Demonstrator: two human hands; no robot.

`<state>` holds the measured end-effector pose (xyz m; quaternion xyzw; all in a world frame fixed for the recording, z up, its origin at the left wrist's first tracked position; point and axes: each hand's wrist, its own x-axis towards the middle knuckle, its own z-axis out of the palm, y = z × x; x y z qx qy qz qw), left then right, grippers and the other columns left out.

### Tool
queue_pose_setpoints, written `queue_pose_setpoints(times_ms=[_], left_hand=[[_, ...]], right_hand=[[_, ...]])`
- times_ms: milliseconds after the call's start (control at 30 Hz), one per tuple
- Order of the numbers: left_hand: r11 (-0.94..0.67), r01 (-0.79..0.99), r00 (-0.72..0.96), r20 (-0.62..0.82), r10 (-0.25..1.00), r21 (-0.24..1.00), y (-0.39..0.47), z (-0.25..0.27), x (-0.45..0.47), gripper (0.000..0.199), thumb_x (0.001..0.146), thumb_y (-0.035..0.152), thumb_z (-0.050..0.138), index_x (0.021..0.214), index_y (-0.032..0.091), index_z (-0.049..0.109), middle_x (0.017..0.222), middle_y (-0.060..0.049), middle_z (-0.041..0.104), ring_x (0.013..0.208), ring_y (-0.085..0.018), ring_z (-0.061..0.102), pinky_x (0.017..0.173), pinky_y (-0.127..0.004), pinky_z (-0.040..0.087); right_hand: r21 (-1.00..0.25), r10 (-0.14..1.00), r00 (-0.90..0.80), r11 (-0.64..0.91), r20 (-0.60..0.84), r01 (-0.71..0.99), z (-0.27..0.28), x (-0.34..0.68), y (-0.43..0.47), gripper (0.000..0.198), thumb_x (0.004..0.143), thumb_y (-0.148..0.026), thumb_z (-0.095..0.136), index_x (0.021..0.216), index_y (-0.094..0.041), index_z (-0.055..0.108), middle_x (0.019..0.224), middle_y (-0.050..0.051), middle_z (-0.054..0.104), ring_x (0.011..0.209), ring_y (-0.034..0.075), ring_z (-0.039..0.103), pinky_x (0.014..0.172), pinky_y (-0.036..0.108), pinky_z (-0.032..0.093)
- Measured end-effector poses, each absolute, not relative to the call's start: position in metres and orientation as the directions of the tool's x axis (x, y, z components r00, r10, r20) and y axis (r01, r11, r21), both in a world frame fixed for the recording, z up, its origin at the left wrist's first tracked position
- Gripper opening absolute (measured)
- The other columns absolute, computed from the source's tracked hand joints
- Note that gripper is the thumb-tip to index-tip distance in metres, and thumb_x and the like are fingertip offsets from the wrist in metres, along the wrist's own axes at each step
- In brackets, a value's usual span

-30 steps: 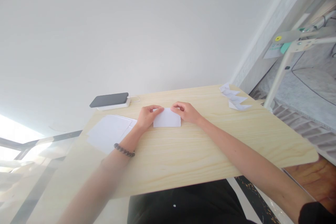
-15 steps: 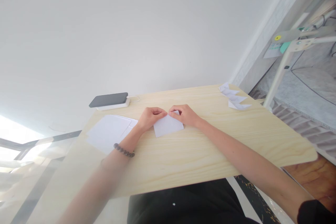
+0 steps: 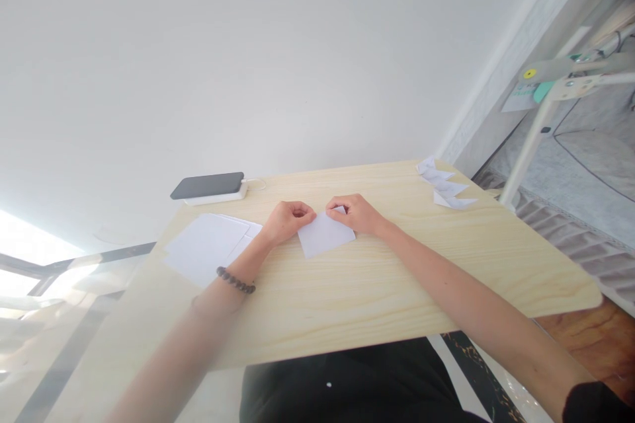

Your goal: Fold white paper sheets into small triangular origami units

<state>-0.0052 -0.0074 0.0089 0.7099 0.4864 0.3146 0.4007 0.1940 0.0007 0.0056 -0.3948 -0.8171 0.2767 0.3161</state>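
In the middle of the frame, a small white paper piece (image 3: 325,238) sits slightly turned on the wood-grained table (image 3: 377,291). My left hand (image 3: 292,221) pinches its upper left edge, thumb and fingers close together; my right hand (image 3: 353,213) pinches near its upper right corner, equally narrow. I suppose I hold both sides so that it cannot slip or turn. On the left, loose white sheets (image 3: 206,241) lie overlapped, probably for easy reach. Beyond them, a dark phone (image 3: 208,185) rests on a white block (image 3: 215,198), with a white cable (image 3: 256,181) at its right end. On the right, pointed folded papers (image 3: 449,195) form a row near the far corner, perhaps set apart so my arms do not crush them.
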Motion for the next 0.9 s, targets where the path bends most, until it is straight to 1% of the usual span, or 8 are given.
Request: queue_pose_setpoints(times_ms=[133, 233, 367, 467, 633, 767, 833, 900], left_hand=[[-0.194, 0.439, 0.349, 0.033, 0.936, 0.877, -0.006, 0.009, -0.009, 0.028, 0.068, 0.04, 0.056, 0.073, 0.013, 0.061, 0.071, -0.003, 0.063, 0.063, -0.013, 0.055, 0.056, -0.022, 0.039], [-0.188, 0.435, 0.377, 0.011, 0.926, 0.88, -0.005, 0.009, -0.012, 0.027, 0.068, 0.04, 0.057, 0.073, 0.013, 0.06, 0.07, -0.003, 0.064, 0.064, -0.014, 0.057, 0.057, -0.022, 0.041], [-0.158, 0.385, 0.427, -0.023, 0.904, 0.909, -0.005, 0.01, -0.015, 0.024, 0.07, 0.037, 0.056, 0.073, 0.013, 0.059, 0.071, -0.004, 0.065, 0.068, -0.015, 0.059, 0.066, -0.026, 0.045], [-0.152, 0.342, 0.453, -0.021, 0.891, 0.927, -0.005, 0.011, -0.017, 0.021, 0.071, 0.033, 0.055, 0.073, 0.013, 0.059, 0.074, -0.006, 0.066, 0.071, -0.015, 0.06, 0.071, -0.028, 0.047], [-0.177, 0.312, 0.47, 0.01, 0.882, 0.933, -0.006, 0.011, -0.018, 0.02, 0.074, 0.029, 0.051, 0.074, 0.012, 0.06, 0.077, -0.007, 0.065, 0.072, -0.014, 0.059, 0.073, -0.028, 0.047], [-0.142, 0.268, 0.42, 0.017, 0.907, 0.953, -0.006, 0.01, -0.014, 0.024, 0.077, 0.031, 0.046, 0.081, 0.012, 0.06, 0.08, -0.007, 0.064, 0.072, -0.014, 0.059, 0.072, -0.028, 0.047], [-0.15, 0.291, 0.388, 0.027, 0.921, 0.945, -0.006, 0.011, -0.012, 0.028, 0.077, 0.036, 0.045, 0.085, 0.013, 0.06, 0.085, -0.006, 0.063, 0.074, -0.014, 0.058, 0.07, -0.027, 0.047], [-0.208, 0.357, 0.383, 0.061, 0.922, 0.911, -0.008, 0.013, -0.01, 0.031, 0.076, 0.041, 0.047, 0.086, 0.014, 0.061, 0.088, -0.005, 0.063, 0.076, -0.015, 0.057, 0.067, -0.025, 0.045]], right_hand=[[-0.718, 0.838, -0.489, 0.493, 0.242, 0.491, 0.006, 0.2, 0.004, 0.02, 0.074, -0.03, 0.046, 0.074, -0.017, 0.061, 0.069, -0.001, 0.058, 0.051, 0.007, 0.039, 0.047, 0.02, 0.028], [-0.735, 0.85, -0.475, 0.47, 0.228, 0.489, 0.007, 0.207, 0.007, 0.021, 0.073, -0.032, 0.048, 0.074, -0.016, 0.062, 0.069, 0.0, 0.058, 0.054, 0.008, 0.042, 0.049, 0.02, 0.029], [-0.768, 0.88, -0.423, 0.422, 0.217, 0.482, 0.007, 0.218, 0.012, 0.022, 0.073, -0.035, 0.049, 0.072, -0.016, 0.061, 0.067, -0.001, 0.056, 0.055, 0.008, 0.043, 0.049, 0.02, 0.029], [-0.794, 0.885, -0.421, 0.396, 0.197, 0.461, 0.005, 0.223, 0.015, 0.022, 0.072, -0.035, 0.049, 0.071, -0.016, 0.06, 0.067, -0.001, 0.055, 0.055, 0.008, 0.043, 0.049, 0.02, 0.029], [-0.822, 0.892, -0.405, 0.379, 0.201, 0.425, 0.005, 0.227, 0.018, 0.022, 0.072, -0.035, 0.05, 0.069, -0.015, 0.058, 0.067, 0.0, 0.055, 0.058, 0.009, 0.044, 0.05, 0.02, 0.03], [-0.814, 0.873, -0.438, 0.407, 0.213, 0.414, 0.005, 0.223, 0.015, 0.023, 0.073, -0.035, 0.049, 0.07, -0.015, 0.059, 0.067, 0.0, 0.056, 0.057, 0.009, 0.045, 0.05, 0.02, 0.031], [-0.807, 0.866, -0.445, 0.423, 0.227, 0.412, 0.004, 0.214, 0.01, 0.023, 0.074, -0.035, 0.049, 0.071, -0.015, 0.059, 0.067, 0.0, 0.057, 0.056, 0.009, 0.045, 0.049, 0.02, 0.031], [-0.791, 0.872, -0.415, 0.44, 0.261, 0.426, 0.004, 0.203, 0.004, 0.022, 0.075, -0.034, 0.048, 0.073, -0.015, 0.06, 0.069, 0.0, 0.058, 0.056, 0.008, 0.045, 0.049, 0.02, 0.031]])
